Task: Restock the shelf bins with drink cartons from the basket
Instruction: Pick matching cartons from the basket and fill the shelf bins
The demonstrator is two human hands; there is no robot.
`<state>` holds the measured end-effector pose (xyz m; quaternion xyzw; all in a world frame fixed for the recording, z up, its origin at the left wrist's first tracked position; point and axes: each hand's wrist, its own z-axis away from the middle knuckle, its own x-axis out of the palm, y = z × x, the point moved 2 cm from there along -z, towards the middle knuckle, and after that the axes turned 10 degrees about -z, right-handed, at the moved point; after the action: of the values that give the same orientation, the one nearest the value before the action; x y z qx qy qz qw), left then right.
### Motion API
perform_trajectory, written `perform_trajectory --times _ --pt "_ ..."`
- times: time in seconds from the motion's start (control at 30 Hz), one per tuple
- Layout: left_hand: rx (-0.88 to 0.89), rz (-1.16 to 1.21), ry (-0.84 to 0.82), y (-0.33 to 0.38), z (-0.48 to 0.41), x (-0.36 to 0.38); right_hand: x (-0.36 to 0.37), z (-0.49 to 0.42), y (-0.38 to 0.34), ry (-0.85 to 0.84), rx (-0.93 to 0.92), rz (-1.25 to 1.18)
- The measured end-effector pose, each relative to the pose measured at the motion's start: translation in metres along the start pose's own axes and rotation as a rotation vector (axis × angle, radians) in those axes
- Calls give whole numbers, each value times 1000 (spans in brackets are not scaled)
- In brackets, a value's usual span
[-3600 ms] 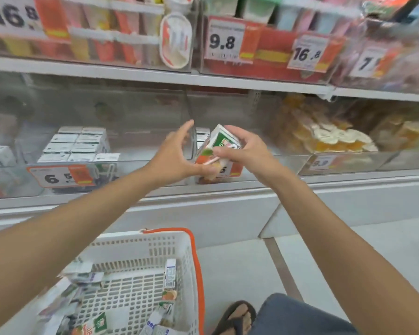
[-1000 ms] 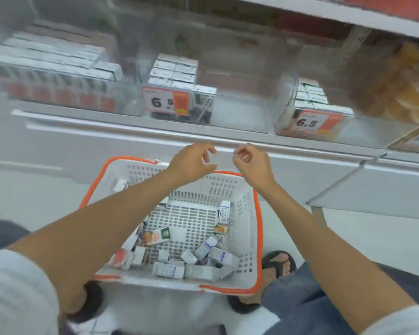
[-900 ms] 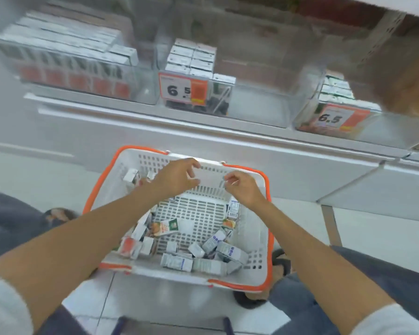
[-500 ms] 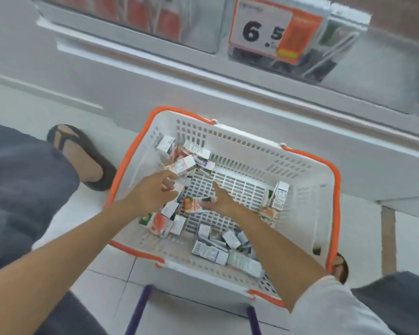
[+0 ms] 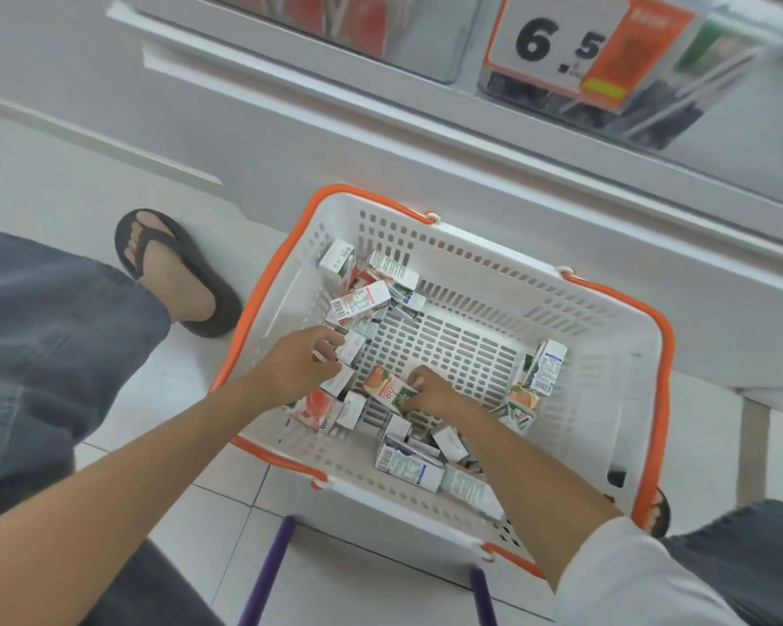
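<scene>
1. Hidden or unclear: the shelf bins [image 5: 679, 97] above the basket [image 5: 606, 354] are cut off by the top edge, and their contents are blurred behind clear plastic. Only a price tag [image 5: 561, 42] reading 6.5 is legible. A right foot [image 5: 658, 512] peeks out past the basket's right rim, mostly hidden. Purple bars [image 5: 267, 571] below the basket run out of the bottom edge; what they belong to cannot be told.
2. The basket is white perforated plastic with orange handles folded down along its rim. It stands on the tiled floor [image 5: 64, 187] just below the shelf.
3. Small drink cartons lie loose inside the basket: a heap [image 5: 362, 300] in its far left corner, a few [image 5: 407, 463] against its near wall, and a pair [image 5: 543, 368] leaning at its right side. Most are white with printed panels; some show orange and green.
4. A left foot [image 5: 172, 273] in a dark sandal stands left of the basket.
5. The left hand [image 5: 299, 363] reaches into the basket's left side, palm down, its fingers curled around a white carton [image 5: 351, 347].
6. The right hand [image 5: 430, 395] reaches into the basket's middle, its fingers pinching the end of an orange-and-green carton [image 5: 387, 390] lying flat on the basket floor.
</scene>
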<state>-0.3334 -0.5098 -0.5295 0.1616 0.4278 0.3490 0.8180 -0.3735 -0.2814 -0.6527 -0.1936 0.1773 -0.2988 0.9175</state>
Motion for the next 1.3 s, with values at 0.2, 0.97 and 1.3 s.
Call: perform_trajectory --times 0.2,0.97,1.3 --pt "40 -17 27 3 0 4 -9 17 -30 108 -140 21" --pt "-31 273 -49 14 -15 26 -13 78 9 -17 -190 -7" --pt "136 328 66 112 5 -13 -99 192 -74 -44 -365 -354"
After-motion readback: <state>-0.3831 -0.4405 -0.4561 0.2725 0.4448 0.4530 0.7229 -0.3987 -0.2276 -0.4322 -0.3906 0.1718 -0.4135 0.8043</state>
